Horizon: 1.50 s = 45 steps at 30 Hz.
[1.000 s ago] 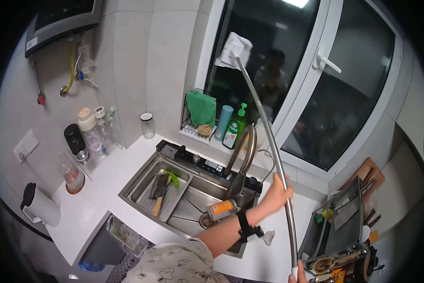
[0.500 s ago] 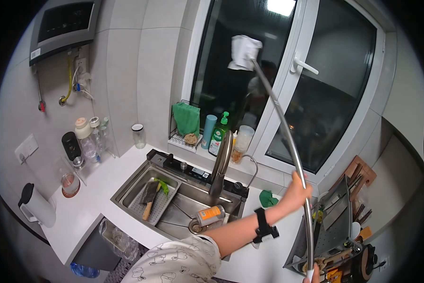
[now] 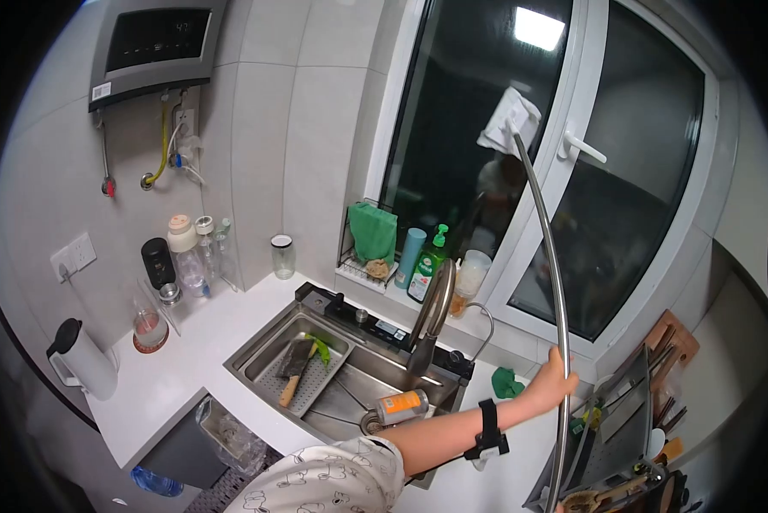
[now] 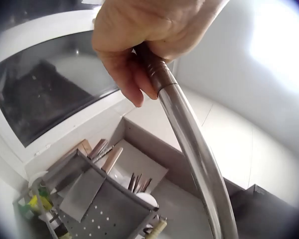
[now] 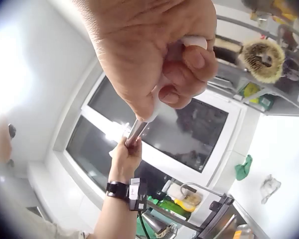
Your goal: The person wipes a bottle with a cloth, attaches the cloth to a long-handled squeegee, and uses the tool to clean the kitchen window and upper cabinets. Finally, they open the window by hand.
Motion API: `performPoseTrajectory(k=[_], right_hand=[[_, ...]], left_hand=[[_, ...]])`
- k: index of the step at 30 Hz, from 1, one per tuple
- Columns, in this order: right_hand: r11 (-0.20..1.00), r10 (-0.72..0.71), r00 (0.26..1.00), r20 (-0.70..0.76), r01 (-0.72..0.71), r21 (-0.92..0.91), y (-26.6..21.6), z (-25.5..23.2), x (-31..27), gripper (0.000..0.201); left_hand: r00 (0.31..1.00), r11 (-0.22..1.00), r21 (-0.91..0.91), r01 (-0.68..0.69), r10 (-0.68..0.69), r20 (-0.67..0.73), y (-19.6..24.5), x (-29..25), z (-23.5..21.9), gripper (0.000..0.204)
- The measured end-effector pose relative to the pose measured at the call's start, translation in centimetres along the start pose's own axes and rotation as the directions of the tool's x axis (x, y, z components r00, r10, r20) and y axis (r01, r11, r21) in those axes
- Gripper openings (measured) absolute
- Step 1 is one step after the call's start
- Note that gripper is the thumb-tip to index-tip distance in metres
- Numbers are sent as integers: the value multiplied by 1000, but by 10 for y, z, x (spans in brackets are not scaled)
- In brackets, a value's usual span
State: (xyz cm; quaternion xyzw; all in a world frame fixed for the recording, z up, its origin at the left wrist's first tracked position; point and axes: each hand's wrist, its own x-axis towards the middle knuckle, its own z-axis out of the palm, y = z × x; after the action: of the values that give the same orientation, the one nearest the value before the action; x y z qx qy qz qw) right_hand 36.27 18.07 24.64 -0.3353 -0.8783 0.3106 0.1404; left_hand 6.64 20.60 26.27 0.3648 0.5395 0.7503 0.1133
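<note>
A long-handled flat mop (image 3: 553, 256) with a metal pole slants up from the lower right. Its white cloth-covered head (image 3: 511, 122) is up against the dark window pane (image 3: 461, 111), near the middle frame. My left hand (image 3: 548, 386) grips the pole partway along; in the left wrist view the fingers of that left hand (image 4: 149, 30) curl round it at a ringed joint. Seen in the right wrist view, my right hand (image 5: 154, 55) wraps round the white grip (image 5: 157, 102) at the pole's lower end. In the head view the right hand is almost wholly below the bottom edge.
Below the window are a sink (image 3: 333, 410) holding a cleaver (image 3: 295, 368) and a jar (image 3: 401, 407), and a tall faucet (image 3: 435, 316). A green soap bottle (image 3: 428, 267) stands on the sill. A dish rack (image 3: 611, 427) is at the right, near a green cloth (image 3: 507, 383).
The mop head first shifts slightly along the pane, then moves right and down toward the middle frame. Both hands keep their hold on the pole. The head camera's view has shifted too.
</note>
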Motion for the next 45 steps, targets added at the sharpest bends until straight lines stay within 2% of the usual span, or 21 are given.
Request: performPoseTrajectory(k=[3, 5, 8, 10, 13, 20, 22, 24, 26, 28, 30, 31, 32, 34, 35, 37, 38, 40, 42, 44, 45], right_hand=[[984, -74, 996, -44, 80, 156, -31, 10, 20, 43], [935, -301, 948, -104, 315, 162, -54, 16, 33, 43], [928, -336, 940, -56, 340, 153, -101, 22, 47, 43], [927, -328, 944, -40, 329, 180, -124, 31, 54, 44], [891, -418, 908, -21, 415, 184, -144, 40, 59, 43], [870, -455, 890, -17, 449, 205, -125, 41, 59, 46], [907, -399, 916, 32, 390, 158, -110, 40, 55, 47], [885, -431, 902, 34, 415, 210, -97, 41, 53, 47], [966, -250, 952, 178, 231, 119, -88, 34, 48, 47], [944, -307, 939, 156, 280, 176, -74, 35, 45, 46], [958, -282, 937, 207, 264, 108, -62, 31, 42, 46], [864, -501, 863, 65, 494, 97, -47, 38, 44, 46], [862, -505, 861, 68, 497, 100, -45, 35, 44, 46], [965, -254, 929, 268, 260, 12, -44, 24, 38, 46], [964, -259, 927, 272, 264, 19, -48, 20, 35, 46], [979, -123, 929, 350, 172, -112, -59, 13, 31, 45], [977, -136, 927, 351, 184, -108, -56, 12, 29, 45], [915, -402, 909, 114, 392, 97, -44, 13, 29, 43], [922, -363, 928, 86, 343, 180, -48, 5, 24, 41], [879, -451, 892, 41, 436, 192, -26, 17, 23, 43], [930, -343, 929, 137, 316, 186, -19, 24, 22, 44]], left_hand=[[1000, 990, -139, -7, 4, -23, 30, 26, -37, 33], [999, 982, -187, 21, -27, -32, 59, 38, -68, 33], [996, 969, -245, -6, -15, -83, 85, 53, -117, 33], [986, 983, -168, -68, 41, -163, 104, 54, -146, 33], [988, 986, -154, -55, 31, -149, 115, 56, -172, 33], [976, 982, -189, -22, -20, -218, 90, 46, -157, 31], [980, 975, -220, -38, -6, -197, 74, 31, -152, 30], [981, 973, -231, -17, -28, -192, 52, 20, -147, 29], [978, 973, -223, 52, -94, -185, 34, 7, -141, 27], [975, 964, -253, 83, -131, -179, 11, -4, -136, 28], [963, 958, -263, 113, -171, -209, 0, -18, -129, 29], [955, 949, -274, 154, -215, -205, -5, -25, -126, 29], [946, 939, -284, 195, -256, -199, -9, -30, -123, 30], [942, 932, -295, 210, -273, -193, -13, -38, -119, 29], [939, 927, -303, 220, -286, -193, -12, -40, -119, 30], [933, 923, -299, 243, -307, -189, -9, -45, -120, 30], [934, 927, -294, 233, -298, -197, -6, -43, -119, 30], [946, 928, -288, 235, -286, -150, 2, -36, -116, 30], [951, 948, -225, 226, -264, -158, 18, -36, -110, 30], [967, 964, -183, 194, -220, -131, 21, -45, -106, 29], [966, 967, -162, 196, -219, -136, 22, -48, -105, 27]])
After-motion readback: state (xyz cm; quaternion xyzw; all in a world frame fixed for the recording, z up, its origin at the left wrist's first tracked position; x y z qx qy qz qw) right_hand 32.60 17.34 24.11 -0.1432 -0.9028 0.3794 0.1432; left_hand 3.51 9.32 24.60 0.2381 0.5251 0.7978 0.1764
